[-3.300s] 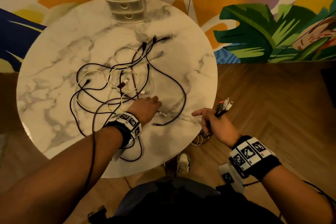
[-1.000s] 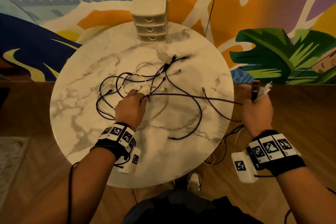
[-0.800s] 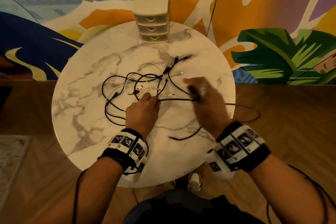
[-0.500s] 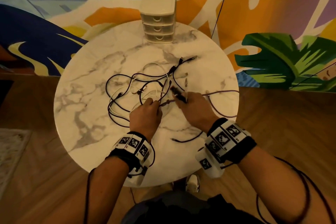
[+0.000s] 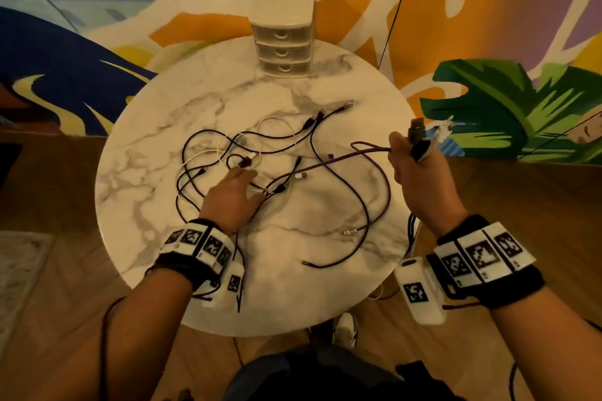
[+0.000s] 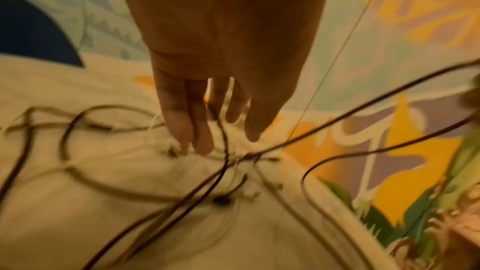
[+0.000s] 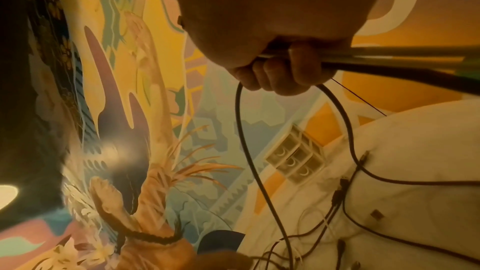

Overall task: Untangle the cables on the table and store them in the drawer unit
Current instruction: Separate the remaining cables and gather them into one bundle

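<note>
Head view first, from the left edge of the round marble desk (image 5: 136, 153) across: my left hand (image 5: 233, 197) lies over the tangled cables (image 5: 228, 153) near the desk's middle, its grip wide, fingers straight and spread on the strands. In the left wrist view those fingers (image 6: 179, 118) point down at the knot, with one dark strand passing between them; the picture is too blurred to tell whether any finger hooks it. White and dark leads loop together just beyond my knuckles, toward the far edge.

At the far edge, a little right of centre, stands the drawer unit (image 5: 282, 28), three drawers stacked, all closed. Near it several plug ends lie loose on the marble.

Right of the knot, a purple cable (image 5: 342, 159) rises off the desk and runs taut to my right hand (image 5: 420, 179), which is raised above the desk's right edge. That grip is closed round a bundle of cables, with the bundle's connector ends (image 5: 430, 137) sticking out above my fist. The right wrist view shows my fingers (image 7: 288, 73) curled tight on dark leads, from which a loop hangs down toward the desk. A dark lead with a metal plug (image 5: 350, 232) curves over the near right part of the desk, unheld.
</note>
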A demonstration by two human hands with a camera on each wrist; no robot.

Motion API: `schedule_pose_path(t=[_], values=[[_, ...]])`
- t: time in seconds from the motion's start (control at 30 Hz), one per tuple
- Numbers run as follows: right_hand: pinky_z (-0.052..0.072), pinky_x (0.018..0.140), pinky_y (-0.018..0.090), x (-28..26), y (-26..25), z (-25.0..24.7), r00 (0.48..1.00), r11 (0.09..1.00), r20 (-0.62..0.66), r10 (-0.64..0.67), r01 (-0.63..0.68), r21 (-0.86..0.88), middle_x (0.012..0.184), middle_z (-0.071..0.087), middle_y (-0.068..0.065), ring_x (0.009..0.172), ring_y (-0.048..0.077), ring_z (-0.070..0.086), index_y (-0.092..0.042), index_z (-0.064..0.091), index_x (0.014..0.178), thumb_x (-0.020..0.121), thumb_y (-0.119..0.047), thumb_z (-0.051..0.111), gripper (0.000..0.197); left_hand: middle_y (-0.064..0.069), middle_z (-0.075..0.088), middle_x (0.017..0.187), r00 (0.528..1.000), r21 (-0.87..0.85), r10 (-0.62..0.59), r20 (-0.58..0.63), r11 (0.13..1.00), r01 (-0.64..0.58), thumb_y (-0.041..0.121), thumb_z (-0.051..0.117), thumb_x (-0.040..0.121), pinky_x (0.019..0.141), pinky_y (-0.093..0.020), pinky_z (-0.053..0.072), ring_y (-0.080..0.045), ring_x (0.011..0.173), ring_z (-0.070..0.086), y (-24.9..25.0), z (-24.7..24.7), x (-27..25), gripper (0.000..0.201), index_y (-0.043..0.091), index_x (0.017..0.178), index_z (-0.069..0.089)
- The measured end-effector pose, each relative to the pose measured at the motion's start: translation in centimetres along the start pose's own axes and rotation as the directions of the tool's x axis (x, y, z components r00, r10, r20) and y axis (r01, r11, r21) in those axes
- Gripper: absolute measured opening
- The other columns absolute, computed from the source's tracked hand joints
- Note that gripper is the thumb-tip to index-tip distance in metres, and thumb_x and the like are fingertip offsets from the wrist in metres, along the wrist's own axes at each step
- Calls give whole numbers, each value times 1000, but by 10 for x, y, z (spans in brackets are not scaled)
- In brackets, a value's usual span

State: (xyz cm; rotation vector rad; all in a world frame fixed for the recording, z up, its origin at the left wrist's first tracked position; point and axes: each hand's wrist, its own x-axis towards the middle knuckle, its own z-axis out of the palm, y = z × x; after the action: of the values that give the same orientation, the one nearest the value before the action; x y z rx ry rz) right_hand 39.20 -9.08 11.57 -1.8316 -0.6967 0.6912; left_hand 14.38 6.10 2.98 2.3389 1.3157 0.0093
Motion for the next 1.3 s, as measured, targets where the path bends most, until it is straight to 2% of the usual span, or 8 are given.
schedule_pose_path(t=[0.13,0.23,0.37,0.5,0.7,0.87,1.0,1.3], values=[[28,57,38,-2,-1,9,999,999,37,-32,33,-23,54,37,2,56,21,32,-21,39,56,94,-39,49,43,0,52,126,956,-165,170,-238,963,-212,28,68,82,84,-22,38,-17,111,53,46,-34,-12,49,23,128,53],[28,60,38,-8,-8,20,993,1000,115,-16,13,25,58,37,5,58,22,30,-20,41,62,91,-44,51,39,1,45,135,962,-225,244,-123,937,-266,30,67,83,92,-18,33,-11,119,45,76,-27,-3,62,27,139,40],[28,60,39,-12,-15,22,982,999,188,-22,14,45,60,37,8,58,24,29,-20,46,65,89,-46,53,36,-8,62,110,966,-317,194,171,939,-132,25,58,92,82,-27,44,-28,105,58,77,10,4,24,11,110,64],[33,49,28,-7,-16,-2,999,993,35,-26,22,112,47,44,-11,46,8,37,-27,50,60,95,-38,49,36,-17,65,96,997,-320,-74,-24,945,63,20,50,95,77,-40,50,-34,87,62,29,2,21,21,6,96,66],[43,79,31,-3,-3,-30,974,907,-128,-188,122,-403,114,61,6,101,24,58,-19,61,113,99,-26,41,25,-11,67,88,977,-148,66,-204,984,-98,33,41,96,67,-36,47,-31,82,61,26,-33,13,30,11,95,62],[40,87,17,-40,-27,45,915,865,304,-267,367,-343,123,58,-3,101,6,53,-22,52,129,98,-28,43,32,-6,64,97,964,76,229,-134,973,-220,28,43,96,70,-40,47,-29,88,59,61,-22,-13,24,14,98,62],[47,80,35,-30,-7,84,890,883,443,108,119,-454,97,68,3,85,22,59,-19,66,101,97,-34,44,27,-5,62,102,969,41,223,-109,975,-220,23,41,96,74,-40,48,-27,92,58,69,-16,-17,25,15,105,64],[35,58,29,-12,-6,43,971,966,185,-154,187,-177,63,51,-8,59,14,45,-30,52,71,96,-27,48,25,-14,51,116,968,-96,-11,-249,995,-13,25,57,91,77,-40,48,-34,94,59,2,2,1,29,6,114,58]])
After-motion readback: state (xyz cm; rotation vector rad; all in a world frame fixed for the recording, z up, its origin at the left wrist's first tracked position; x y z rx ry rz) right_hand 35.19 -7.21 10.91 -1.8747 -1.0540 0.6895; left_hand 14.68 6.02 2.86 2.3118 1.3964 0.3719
